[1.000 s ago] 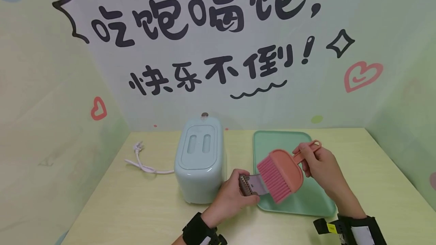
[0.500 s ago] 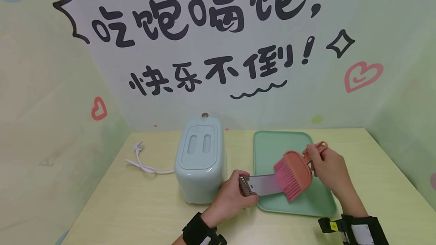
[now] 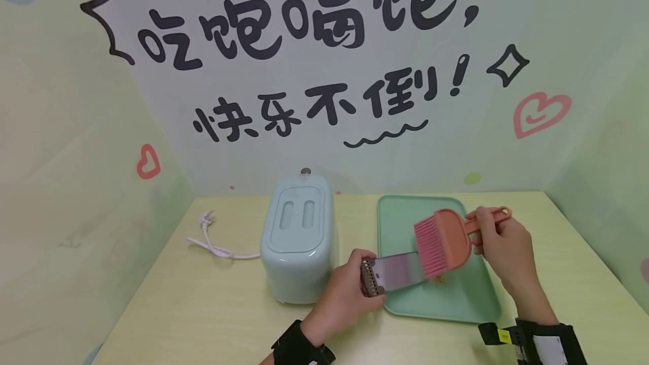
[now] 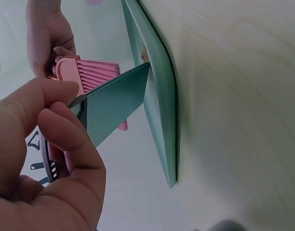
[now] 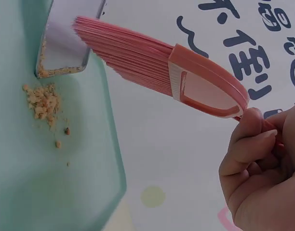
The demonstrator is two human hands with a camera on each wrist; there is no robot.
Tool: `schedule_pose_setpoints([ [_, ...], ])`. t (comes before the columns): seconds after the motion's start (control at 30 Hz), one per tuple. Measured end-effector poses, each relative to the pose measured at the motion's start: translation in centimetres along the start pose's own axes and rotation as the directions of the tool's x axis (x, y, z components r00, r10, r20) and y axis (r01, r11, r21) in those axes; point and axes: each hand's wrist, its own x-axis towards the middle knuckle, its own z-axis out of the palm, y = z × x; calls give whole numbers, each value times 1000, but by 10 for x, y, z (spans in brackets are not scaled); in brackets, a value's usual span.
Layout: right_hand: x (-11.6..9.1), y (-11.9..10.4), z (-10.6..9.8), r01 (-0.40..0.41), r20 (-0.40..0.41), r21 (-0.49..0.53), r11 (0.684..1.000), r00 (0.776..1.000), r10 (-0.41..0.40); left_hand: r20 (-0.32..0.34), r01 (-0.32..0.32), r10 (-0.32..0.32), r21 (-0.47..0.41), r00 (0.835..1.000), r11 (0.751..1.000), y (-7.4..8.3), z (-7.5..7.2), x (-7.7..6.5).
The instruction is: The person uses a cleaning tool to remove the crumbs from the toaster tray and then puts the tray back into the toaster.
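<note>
The green serving tray lies on the worktop just beyond the left hand's fingers and below the right hand's, and it holds a small loose heap of pale crumbs, with a few stray bits scattered near the heap. The metal crumb tray, shallow and rimmed, carries a thin line of crumbs along its edges at the end away from the left fingers.

The left hand has its fingers clamped on the crumb tray's brown slotted end, thumb and fingers pinching it from opposite sides. From there the crumb tray's long axis runs out to the person's right, over the green tray; its free end is tilted down, close to the heap. Whether that end touches the green tray cannot be told.

The right hand pinches the handle of the salmon-coloured brush, fingers together around it. The brush's long axis passes through those fingers, the loop standing out past them and the pink bristles pointing to the person's left, at the crumb tray's free end; contact there is unclear.

The pale blue toaster stands beside the left fingers, its white cord on the side away from them.
</note>
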Motion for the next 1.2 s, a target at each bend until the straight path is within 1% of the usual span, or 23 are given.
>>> schedule_pose_setpoints([
  [0.07, 0, 0, 3, -13, 24, 21, 1000, 1000, 12, -4, -27, 27, 35, 1000, 999, 2, 0, -1],
  [0.13, 0, 2, 7, -19, 45, 6, 1000, 999, 19, -6, -48, 48, 54, 999, 997, 4, 0, -2],
  [0.23, -1, 4, 11, -32, 53, -73, 997, 998, 36, -12, -66, 67, 68, 998, 996, 6, 0, -3],
  [0.3, -2, 5, 11, -36, 50, -124, 992, 998, 42, -15, -66, 67, 64, 998, 996, 7, 0, -3],
  [0.4, -2, 6, 9, -32, 52, -174, 984, 998, 42, -21, -63, 64, 63, 998, 996, 7, -1, -3],
  [0.5, -2, 5, 5, -25, 36, -161, 987, 999, 31, -21, -65, 67, 70, 998, 995, 6, -1, -3],
  [0.63, -2, 0, 1, -29, -9, -67, 997, 1000, 29, -20, -68, 70, 88, 997, 994, 5, -1, -3],
  [0.7, -2, -1, 2, -27, -11, -22, 999, 1000, 26, -20, -67, 69, 94, 997, 993, 5, -1, -3],
  [0.73, -2, -1, 3, -25, -4, -16, 1000, 1000, 25, -22, -68, 71, 98, 997, 993, 5, -1, -3],
  [0.83, -3, 0, 7, -11, 42, -59, 998, 999, 14, -26, -73, 76, 110, 997, 991, 4, -1, -4],
  [0.9, -4, 1, 9, 5, 78, -110, 994, 997, 4, -29, -75, 79, 112, 996, 991, 4, -1, -5],
  [0.97, -4, 1, 10, 20, 108, -158, 987, 994, -3, -30, -75, 79, 110, 996, 991, 4, -1, -5],
  [1.03, -5, 1, 9, 35, 127, -181, 983, 992, -12, -30, -71, 74, 101, 997, 992, 4, -1, -5],
  [1.1, -5, -1, 6, 37, 129, -189, 981, 992, -13, -27, -65, 68, 93, 997, 993, 4, -2, -4],
  [1.2, -6, -4, 1, 22, 99, -166, 986, 995, -5, -22, -60, 62, 88, 998, 994, 5, -2, -4],
])
